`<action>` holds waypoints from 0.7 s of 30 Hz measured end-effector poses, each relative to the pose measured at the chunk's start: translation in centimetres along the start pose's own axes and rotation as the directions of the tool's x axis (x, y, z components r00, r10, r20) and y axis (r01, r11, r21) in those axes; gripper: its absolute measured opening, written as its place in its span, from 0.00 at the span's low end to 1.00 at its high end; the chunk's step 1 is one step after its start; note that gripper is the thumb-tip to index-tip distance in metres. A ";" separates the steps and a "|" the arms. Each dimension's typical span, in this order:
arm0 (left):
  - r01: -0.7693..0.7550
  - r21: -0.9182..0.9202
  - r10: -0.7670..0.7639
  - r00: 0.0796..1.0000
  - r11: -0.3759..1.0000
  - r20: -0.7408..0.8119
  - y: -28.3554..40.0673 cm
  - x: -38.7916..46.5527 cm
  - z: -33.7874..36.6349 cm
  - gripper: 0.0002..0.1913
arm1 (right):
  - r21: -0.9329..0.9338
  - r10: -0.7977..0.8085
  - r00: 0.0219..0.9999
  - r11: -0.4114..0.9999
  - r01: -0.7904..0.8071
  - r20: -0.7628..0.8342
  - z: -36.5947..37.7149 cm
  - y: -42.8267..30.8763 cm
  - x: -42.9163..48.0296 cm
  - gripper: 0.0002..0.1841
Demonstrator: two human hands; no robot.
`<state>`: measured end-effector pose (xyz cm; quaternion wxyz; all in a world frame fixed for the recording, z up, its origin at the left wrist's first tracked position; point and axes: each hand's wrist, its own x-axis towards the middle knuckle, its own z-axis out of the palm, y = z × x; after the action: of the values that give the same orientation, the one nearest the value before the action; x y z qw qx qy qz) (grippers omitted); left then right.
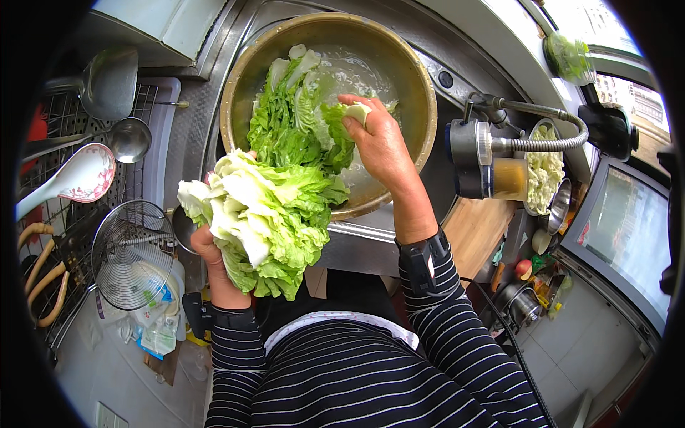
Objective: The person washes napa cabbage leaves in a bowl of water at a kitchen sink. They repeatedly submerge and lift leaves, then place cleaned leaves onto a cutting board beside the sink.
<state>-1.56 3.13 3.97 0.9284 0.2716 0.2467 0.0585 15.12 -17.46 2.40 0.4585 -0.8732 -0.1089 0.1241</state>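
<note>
A large round metal basin [428, 115] holds water and several green lettuce leaves [289, 115], which lie along its left side. My left hand [211, 249] holds a thick bunch of leafy lettuce [267, 214] over the basin's near left rim; the leaves hide most of its fingers. Over the basin, my right hand [377, 136] pinches the pale stem end of a single lettuce leaf [340, 134] between thumb and fingers. The green part of that leaf hangs down towards the leaves in the water.
Right of the basin are a faucet with a flexible metal hose [546, 143], a wooden board [476, 230] and an oval dish of pale food pieces [545, 171]. On the left, a wire rack [142, 107] carries a ladle [129, 140], a ceramic spoon [88, 174] and a wire strainer [132, 254].
</note>
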 end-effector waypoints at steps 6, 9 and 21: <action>0.033 -0.054 -0.022 0.984 0.998 0.177 -0.4 1.2 2.9 0.38 | 0.027 0.009 0.999 1.000 -0.008 -0.033 2.1 -4.9 -1.3 0.15; 0.035 -0.152 -0.015 0.991 0.988 0.133 -0.8 0.8 3.3 0.37 | 0.210 -0.025 0.997 0.978 0.008 0.079 4.2 -6.3 -2.4 0.12; 0.085 0.520 0.015 0.982 0.850 -0.186 -0.7 -3.8 -8.0 0.35 | -0.209 0.148 0.934 0.952 -0.224 -0.325 3.3 2.3 1.9 0.17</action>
<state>-8.81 5.41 -0.64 0.7929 0.5040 0.3424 -0.0035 16.03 -15.65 -1.50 0.3455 -0.9377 0.0325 0.0165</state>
